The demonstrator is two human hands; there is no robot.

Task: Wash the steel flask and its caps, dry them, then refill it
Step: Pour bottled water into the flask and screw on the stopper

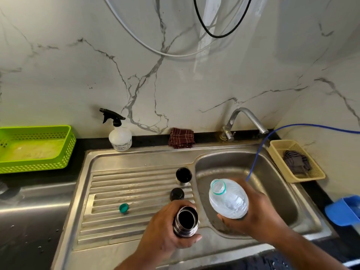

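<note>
Left hand (165, 228) grips the open steel flask (185, 221) upright; right hand (257, 211) grips the uncapped plastic bottle (228, 198) tilted over the sink (272, 168).

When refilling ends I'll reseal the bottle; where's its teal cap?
Head view: the teal cap lies on the ribbed drainboard, left of the hand-held steel flask.

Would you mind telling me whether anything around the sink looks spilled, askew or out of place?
Nothing looks spilled or damaged; the only stray item is the teal bottle cap, lying loose on the drainboard.
</note>
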